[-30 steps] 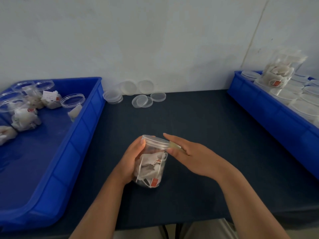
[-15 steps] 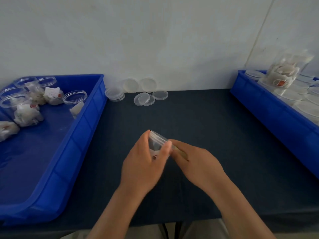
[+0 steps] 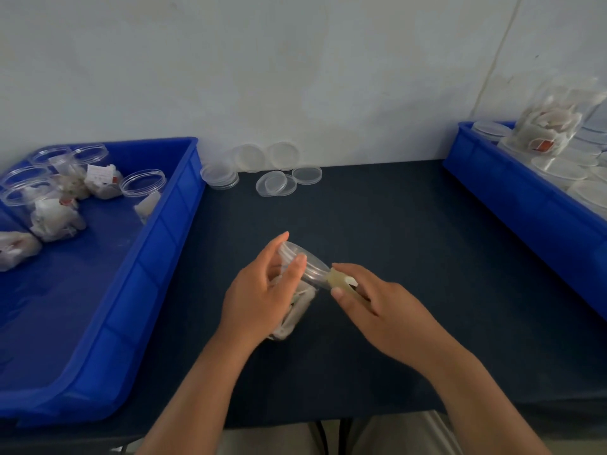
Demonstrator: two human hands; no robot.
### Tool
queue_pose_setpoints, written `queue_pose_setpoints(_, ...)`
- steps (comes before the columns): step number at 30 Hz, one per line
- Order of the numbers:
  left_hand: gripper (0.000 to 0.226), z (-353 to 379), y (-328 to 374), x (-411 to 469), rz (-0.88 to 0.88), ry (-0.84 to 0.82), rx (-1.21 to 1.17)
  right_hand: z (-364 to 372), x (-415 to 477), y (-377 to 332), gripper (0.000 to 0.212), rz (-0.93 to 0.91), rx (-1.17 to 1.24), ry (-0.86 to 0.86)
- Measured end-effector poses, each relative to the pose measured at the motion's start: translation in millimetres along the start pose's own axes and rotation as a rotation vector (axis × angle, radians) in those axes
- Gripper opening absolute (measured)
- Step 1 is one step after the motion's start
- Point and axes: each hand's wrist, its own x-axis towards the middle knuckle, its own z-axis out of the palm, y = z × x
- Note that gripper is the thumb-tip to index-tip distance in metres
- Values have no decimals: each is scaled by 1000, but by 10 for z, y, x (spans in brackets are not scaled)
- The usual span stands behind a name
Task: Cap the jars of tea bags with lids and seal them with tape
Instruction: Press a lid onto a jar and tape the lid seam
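The left hand (image 3: 259,293) was curled round a tilted jar (image 3: 313,272), its back to the camera. The right hand (image 3: 381,307) pinched what looked like tape (image 3: 338,280) against the jar. Both forearms reached forward.

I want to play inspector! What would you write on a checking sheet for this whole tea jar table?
Surface: dark blue table.
Job's things: jar of tea bags, tilted, with its lid on; tape strip at the lid's edge.
Clutter: loose lids by the wall; left blue bin with open jars; right blue bin with capped jars.
Grippers: left hand grips the jar; right hand pinches the tape strip.
Cables: nothing seen.
Surroundings: pale wall behind.
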Motion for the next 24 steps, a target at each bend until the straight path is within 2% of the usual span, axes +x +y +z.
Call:
queue_pose_setpoints(4,67,-73,-52,71,40,-110,-152,-9,39,46,54,-32,-11,22)
queue_pose_setpoints(9,63,-118,-160,126,-2,-197,-330,3,156,-10,52,-67,9,18)
queue_pose_setpoints(13,55,-160,-197,206,-41,-297,-393,29,241,-81,50,-66,29,10)
queue_pose_setpoints(18,64,-193,-224,263,9,-343,-362,117,263,-126,46,-34,23,74)
queue_pose_setpoints(21,73,-158,-218,219,62,-272,-309,147,244,-163,46,-16,59,118)
queue_pose_setpoints(24,60,-118,-187,88,118,36,-201,123,213,-206,45,12,81,111)
